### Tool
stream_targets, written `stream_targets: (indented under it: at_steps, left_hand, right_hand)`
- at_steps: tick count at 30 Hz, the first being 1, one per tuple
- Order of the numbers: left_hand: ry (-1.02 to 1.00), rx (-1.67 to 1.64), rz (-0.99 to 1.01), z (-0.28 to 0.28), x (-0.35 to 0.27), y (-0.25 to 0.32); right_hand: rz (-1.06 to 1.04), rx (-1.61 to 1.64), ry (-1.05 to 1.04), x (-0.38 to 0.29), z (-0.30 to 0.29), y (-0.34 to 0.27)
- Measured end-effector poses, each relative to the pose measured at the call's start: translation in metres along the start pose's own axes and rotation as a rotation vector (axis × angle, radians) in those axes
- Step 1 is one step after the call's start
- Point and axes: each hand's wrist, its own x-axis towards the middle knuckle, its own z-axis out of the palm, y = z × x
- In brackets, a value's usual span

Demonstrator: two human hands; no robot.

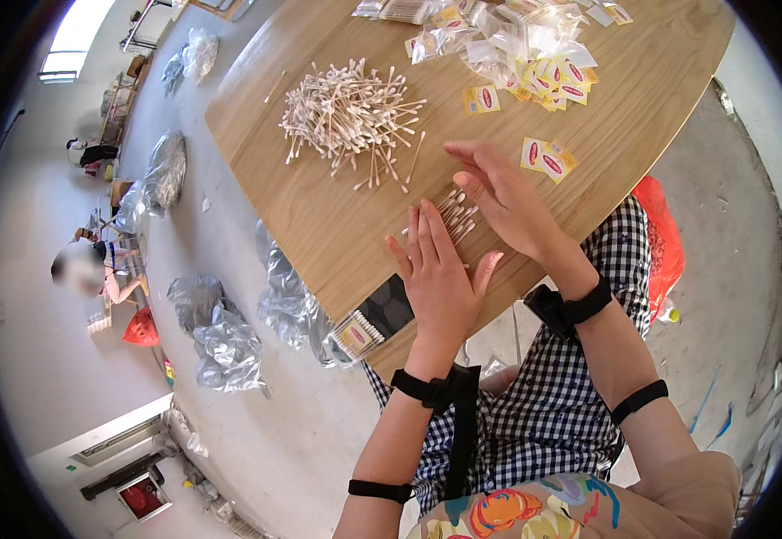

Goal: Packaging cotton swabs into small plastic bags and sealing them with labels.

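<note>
On the wooden table (256, 155) a small group of cotton swabs (457, 219) lies side by side between my two hands. My left hand (443, 276) rests flat with its fingers stretched forward, touching or partly covering the left part of the group. To the right, my right hand (505, 195) is slightly cupped, its thumb apart from the fingers, with nothing seen in it. A large loose heap of cotton swabs (347, 114) lies ahead and to the left. Beyond my right hand are a few printed yellow-and-white cards (547, 159).
Clear plastic bags (532, 34) and more printed cards (556, 82) are piled at the table's far side. A filled pack of swabs (356, 335) sits by a dark pad (389, 303) at the near left corner. Plastic sacks (226, 347) lie on the floor. Another person (95, 266) is at far left.
</note>
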Motion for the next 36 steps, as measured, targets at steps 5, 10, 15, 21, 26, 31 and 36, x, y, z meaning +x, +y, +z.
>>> stream_targets:
  at_steps: [5,10,15,21,26,31,36]
  left_hand:
    - [-0.027,-0.019,-0.016,-0.004,-0.012,0.001]
    - [-0.006,0.006,-0.023,-0.003,-0.005,0.006]
    - [-0.057,0.047,-0.032,0.0,-0.011,0.013]
    - [-0.055,0.074,-0.042,0.002,-0.018,0.018]
    - [0.02,0.11,-0.063,0.006,0.012,-0.006]
    - [0.01,0.128,-0.026,0.007,0.01,-0.004]
    - [-0.034,0.071,0.005,0.002,-0.005,0.005]
  right_hand:
    - [0.2,0.336,-0.09,-0.008,0.003,-0.008]
    - [0.239,0.511,0.003,-0.011,0.003,0.0]
    - [0.187,0.518,0.141,-0.008,0.007,0.001]
    - [0.19,0.461,0.098,-0.01,0.007,0.004]
    - [0.161,0.484,0.133,-0.015,0.008,-0.003]
    - [0.147,0.425,0.171,-0.011,0.004,-0.002]
    - [0.115,0.441,0.143,-0.008,0.011,0.002]
